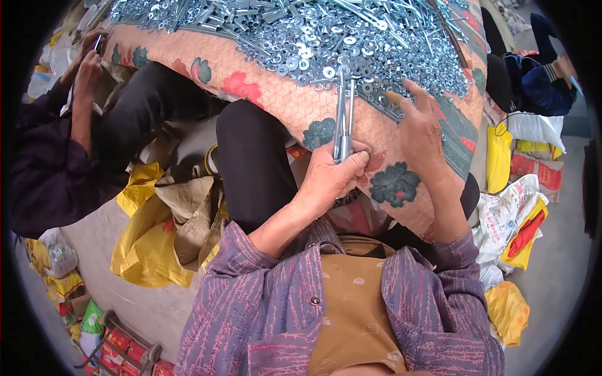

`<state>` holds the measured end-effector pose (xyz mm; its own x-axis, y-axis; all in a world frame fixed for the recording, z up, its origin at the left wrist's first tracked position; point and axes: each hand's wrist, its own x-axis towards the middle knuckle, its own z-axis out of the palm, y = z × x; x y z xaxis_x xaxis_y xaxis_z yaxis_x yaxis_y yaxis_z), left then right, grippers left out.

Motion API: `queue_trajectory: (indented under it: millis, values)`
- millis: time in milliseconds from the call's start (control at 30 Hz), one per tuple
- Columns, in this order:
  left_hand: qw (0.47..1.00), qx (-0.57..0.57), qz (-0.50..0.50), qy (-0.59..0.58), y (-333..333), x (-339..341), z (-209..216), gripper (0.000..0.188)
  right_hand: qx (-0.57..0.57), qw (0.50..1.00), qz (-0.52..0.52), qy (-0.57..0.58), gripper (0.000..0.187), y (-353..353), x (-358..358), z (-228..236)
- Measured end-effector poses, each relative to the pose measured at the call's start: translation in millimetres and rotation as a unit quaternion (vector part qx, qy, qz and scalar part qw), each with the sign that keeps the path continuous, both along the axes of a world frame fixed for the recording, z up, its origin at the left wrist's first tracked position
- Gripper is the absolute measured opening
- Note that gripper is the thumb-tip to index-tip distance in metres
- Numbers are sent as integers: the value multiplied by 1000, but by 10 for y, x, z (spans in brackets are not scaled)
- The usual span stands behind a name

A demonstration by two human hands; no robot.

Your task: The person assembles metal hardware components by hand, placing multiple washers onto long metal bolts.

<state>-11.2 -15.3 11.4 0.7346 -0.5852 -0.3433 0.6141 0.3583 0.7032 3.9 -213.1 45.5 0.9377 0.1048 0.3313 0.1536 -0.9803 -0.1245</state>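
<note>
My left hand is closed around several long metal bolts, which point away from me over the table edge. Washers appear to sit near their far ends, and a wider metal sleeve shows at the grip. To the right, my right hand reaches to the near edge of a heap of loose washers. Its fingers are apart, and one digit has a yellowish tip. I see nothing held in it, though the fingertips overlap the small parts.
A flowered cloth covers the table. Metal tubes and rods lie at the back. At left, another person's hands hold a small metal piece. Yellow sacks lie on the floor, with more bags at right.
</note>
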Motion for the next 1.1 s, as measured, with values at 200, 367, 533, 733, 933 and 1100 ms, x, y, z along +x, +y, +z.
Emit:
queue_trajectory:
  millis: [200,367,533,733,933,1100]
  values:
    - [987,72,70,-123,4,-14,21,32,47,997,63,-6,27,-12,-108,74]
    - [996,26,59,-56,91,39,6,33,141,990,13,-7,22,23,-113,61]
    - [996,65,46,-39,109,45,-9,27,111,994,-1,18,18,167,-97,-3]
    - [991,62,95,-68,64,61,-5,23,52,998,26,-14,11,118,23,-63]
    - [993,52,86,-63,106,61,-30,22,32,994,47,92,12,184,96,78]
    - [992,85,66,-66,111,45,-78,18,27,996,40,80,10,268,99,11]
